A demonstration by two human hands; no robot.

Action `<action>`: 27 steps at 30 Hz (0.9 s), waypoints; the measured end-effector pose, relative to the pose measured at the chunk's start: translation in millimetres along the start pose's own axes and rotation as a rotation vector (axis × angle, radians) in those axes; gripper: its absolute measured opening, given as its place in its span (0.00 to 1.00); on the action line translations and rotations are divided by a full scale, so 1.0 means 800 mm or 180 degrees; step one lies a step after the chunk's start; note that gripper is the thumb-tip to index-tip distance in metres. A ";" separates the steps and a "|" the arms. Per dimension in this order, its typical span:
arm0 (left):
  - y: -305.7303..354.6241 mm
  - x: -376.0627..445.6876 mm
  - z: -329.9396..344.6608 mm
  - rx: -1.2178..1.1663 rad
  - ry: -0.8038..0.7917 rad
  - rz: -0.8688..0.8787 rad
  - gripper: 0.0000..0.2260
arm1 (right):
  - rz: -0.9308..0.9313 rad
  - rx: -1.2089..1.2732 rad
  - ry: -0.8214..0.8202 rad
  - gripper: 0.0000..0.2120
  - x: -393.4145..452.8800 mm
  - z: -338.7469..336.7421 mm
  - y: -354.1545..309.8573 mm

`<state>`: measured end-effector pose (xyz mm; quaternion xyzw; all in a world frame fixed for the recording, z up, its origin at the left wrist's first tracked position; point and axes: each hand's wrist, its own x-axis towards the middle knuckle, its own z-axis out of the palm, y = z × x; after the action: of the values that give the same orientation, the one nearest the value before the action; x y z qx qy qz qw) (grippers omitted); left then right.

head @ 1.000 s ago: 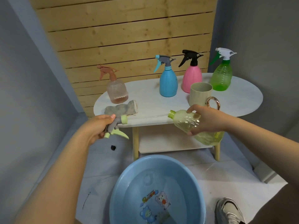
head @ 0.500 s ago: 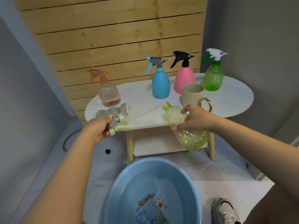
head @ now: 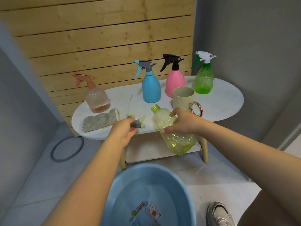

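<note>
The spray head (head: 136, 123), pinched by the left hand (head: 123, 132), had been lowered. The bottle (head: 174, 134) gripped by the right hand (head: 183, 122) was probably left fillable.

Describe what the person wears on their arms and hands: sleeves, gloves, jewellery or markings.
Nothing worn shows. The left hand and right hand are bare, with no gloves, rings or bracelets. The left forearm and right forearm are uncovered up to the picture's edge: no sleeve, watch or marking appears.
</note>
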<state>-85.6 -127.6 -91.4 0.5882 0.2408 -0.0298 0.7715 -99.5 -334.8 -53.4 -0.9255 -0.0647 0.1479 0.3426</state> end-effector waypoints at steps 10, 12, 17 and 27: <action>0.004 -0.077 0.017 0.0886 -0.1745 0.0207 0.21 | -0.0514 0.0946 -0.0500 0.32 0.001 0.003 0.002; -0.003 -0.077 0.015 0.0900 -0.1770 0.0117 0.24 | -0.0600 0.0934 -0.0573 0.35 0.006 0.009 0.004; -0.005 -0.072 0.001 0.1202 -0.1237 0.0326 0.30 | -0.0602 0.0529 -0.0392 0.33 0.006 -0.005 0.007; -0.009 -0.066 -0.004 0.1445 -0.0691 0.0591 0.32 | 0.0976 0.0253 0.1775 0.31 0.055 -0.037 0.044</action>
<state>-135.6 -139.3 -77.2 0.7591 0.0889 -0.0751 0.6405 -47.5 -370.1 -64.9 -0.9152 0.1777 -0.0591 0.3567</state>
